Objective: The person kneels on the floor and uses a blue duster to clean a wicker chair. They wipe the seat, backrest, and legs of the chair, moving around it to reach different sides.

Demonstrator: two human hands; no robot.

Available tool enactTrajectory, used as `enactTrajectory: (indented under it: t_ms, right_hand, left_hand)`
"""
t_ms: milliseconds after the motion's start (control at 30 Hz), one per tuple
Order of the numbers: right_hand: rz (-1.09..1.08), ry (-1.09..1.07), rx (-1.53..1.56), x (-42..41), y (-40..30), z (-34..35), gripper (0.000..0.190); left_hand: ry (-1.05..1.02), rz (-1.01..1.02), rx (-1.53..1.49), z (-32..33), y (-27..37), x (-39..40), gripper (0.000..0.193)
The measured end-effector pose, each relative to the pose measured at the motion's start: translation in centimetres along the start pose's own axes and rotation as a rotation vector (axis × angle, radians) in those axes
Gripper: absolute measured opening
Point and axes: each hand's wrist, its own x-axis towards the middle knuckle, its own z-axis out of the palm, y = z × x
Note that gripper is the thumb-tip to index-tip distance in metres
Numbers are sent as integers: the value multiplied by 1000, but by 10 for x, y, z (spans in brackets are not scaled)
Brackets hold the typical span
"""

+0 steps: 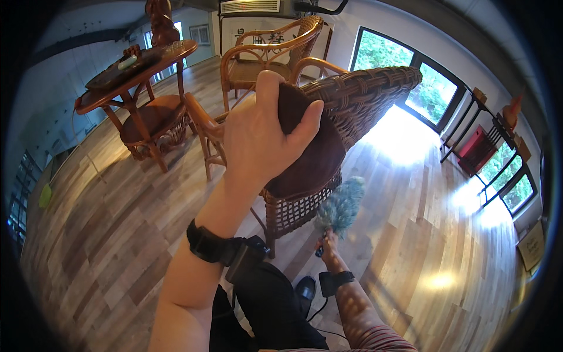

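Note:
My left hand (263, 132) grips the upper edge of a dark brown seat cushion (310, 171). The cushion is tilted up against a wicker armchair (367, 99), hiding much of its seat. Low on my right side, my right hand (330, 248) is closed around the dark handle of a fluffy blue-grey duster (341, 209). The duster's head points away from me, beside the open lattice weave (301, 211) under the chair's seat. Whether its fibres touch the lattice I cannot tell. Both wrists wear black straps with small devices.
A round-edged wooden table (140, 66) bearing a carving stands at the far left. Behind the wicker armchair is a second rattan armchair (268, 66). A dark rack (484, 123) lines the right wall near glass doors (411, 70). A cable hangs by my right wrist.

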Motion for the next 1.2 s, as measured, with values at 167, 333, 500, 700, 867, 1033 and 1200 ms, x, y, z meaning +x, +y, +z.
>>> enactTrajectory:
  t_ms: [167,333,500,700,867,1033,1200]
  right_hand:
    - [-110,-156,290,11,-28,33,38]
    - [109,-208,-35,10,-2,26,40]
    - [240,-87,60,-1,16,-14,35]
    - [-165,-270,192,-44,3,57,31]
    - [89,-312,-76,-66,49,51,36]
    - [310,62,-166,-54,57,-23,40]
    - [324,59,112,-50,42,-59,34]
  left_hand:
    - [-13,-34,-2,0,0,0,41]
    - [-5,-8,-10,-2,-1,1,41]
    - [-6,-7,11,0,-2,0,41]
    - [-7,-37,6,0,2,0,41]
    - [-38,-47,11,-2,3,0,45]
    - [-28,156,66,-4,-3,1,56]
    - [-96,243,174,-11,-15,3,63]
